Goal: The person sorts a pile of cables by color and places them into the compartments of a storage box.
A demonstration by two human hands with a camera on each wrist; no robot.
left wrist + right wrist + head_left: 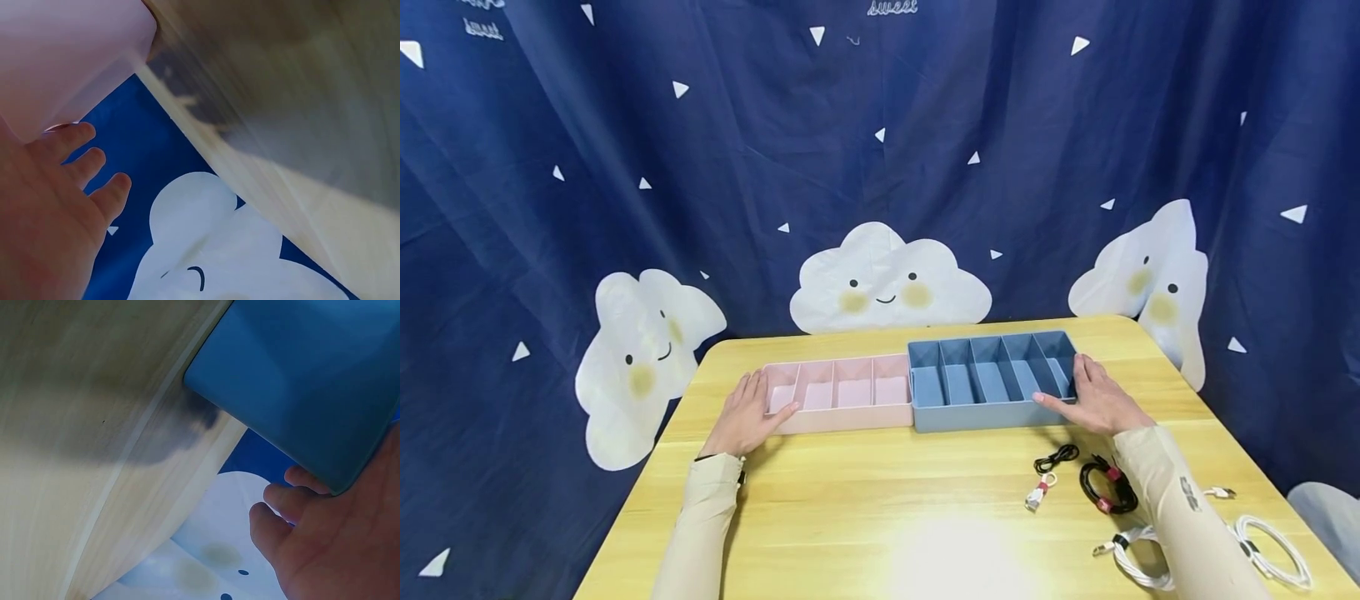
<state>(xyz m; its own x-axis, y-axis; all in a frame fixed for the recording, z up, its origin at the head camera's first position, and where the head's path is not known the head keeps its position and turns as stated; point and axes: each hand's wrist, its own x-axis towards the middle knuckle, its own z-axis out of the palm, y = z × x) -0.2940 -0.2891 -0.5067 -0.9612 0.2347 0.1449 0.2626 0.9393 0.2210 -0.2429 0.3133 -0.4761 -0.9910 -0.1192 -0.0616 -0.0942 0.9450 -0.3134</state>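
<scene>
Pink tray (842, 419), blue tray (992, 415): position?

Far half of the table (850, 500), end to end. Long axes run left-right, roughly in line. Inner ends meet near the middle; looks like contact.

Which hand's nearer which?

Left hand (747, 417) at the pink tray's outer end, right hand (1097, 400) at the blue tray's outer end. So both trays lie inward of the fingers, between the hands. Key relation, that.

Fingers?

Left: extended along the end wall, thumb out at the front rim. Right: mirrored on blue. Both touching, not visibly wrapped around anything. How hard they press, can't tell.

Wrist views agree?

Yep. Fingers reach past a pink corner on the left, past a blue one on the right.

Anything nearby?

Small black cable (1056, 459) and short white cable (1037, 493), near side of the blue tray, left of the right sleeve (1180, 508).
</scene>
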